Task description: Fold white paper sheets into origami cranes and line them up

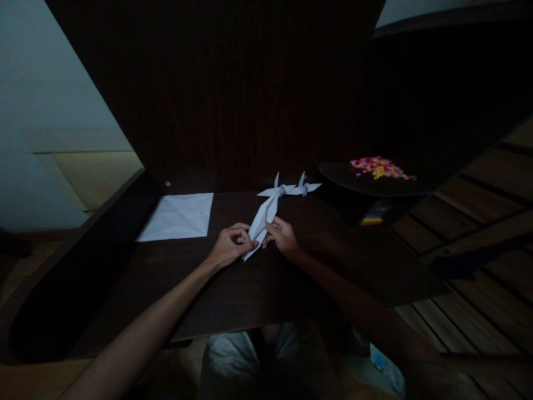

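While the left grip (227, 245) and right grip (285, 236) both pinch the folded paper (264, 215), we judge creasing in hand, the next fold calling for aligned edges.

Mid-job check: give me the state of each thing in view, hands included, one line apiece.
Left hand, pinching the folded paper's lower part
Right hand, gripping the folded paper's right side
Folded paper, long and pointed, slanting between both hands
Two paper cranes, fully shaped, wings spread
Square sheet, opened out, creased
Small colorful pieces, loose, heaped together
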The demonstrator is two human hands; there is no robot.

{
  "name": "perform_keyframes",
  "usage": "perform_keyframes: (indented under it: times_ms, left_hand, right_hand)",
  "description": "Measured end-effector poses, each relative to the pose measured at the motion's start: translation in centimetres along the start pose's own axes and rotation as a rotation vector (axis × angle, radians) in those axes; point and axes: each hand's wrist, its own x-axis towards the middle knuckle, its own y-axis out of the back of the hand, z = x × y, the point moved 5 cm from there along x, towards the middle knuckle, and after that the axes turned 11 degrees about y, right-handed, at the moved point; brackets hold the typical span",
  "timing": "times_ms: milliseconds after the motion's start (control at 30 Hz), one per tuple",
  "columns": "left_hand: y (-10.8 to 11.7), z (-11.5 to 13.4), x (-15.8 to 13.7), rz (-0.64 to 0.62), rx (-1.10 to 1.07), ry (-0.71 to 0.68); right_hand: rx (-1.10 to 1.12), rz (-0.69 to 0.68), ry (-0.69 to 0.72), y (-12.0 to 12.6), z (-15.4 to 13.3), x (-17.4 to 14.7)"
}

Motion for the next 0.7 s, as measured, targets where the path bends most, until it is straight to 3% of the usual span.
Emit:
perform_keyframes:
  times_ms: [400,700]
  left_hand:
    - [0.3,-1.1,0.4,0.107,0.066,0.042]
    - [0.4,-1.2,0.4,0.133,0.046,0.001]
  right_hand:
    - [0.048,0.149,-0.014,1.2,-0.2,0.3]
    - [-0.006,0.167,0.110,1.1,-0.9,0.1]
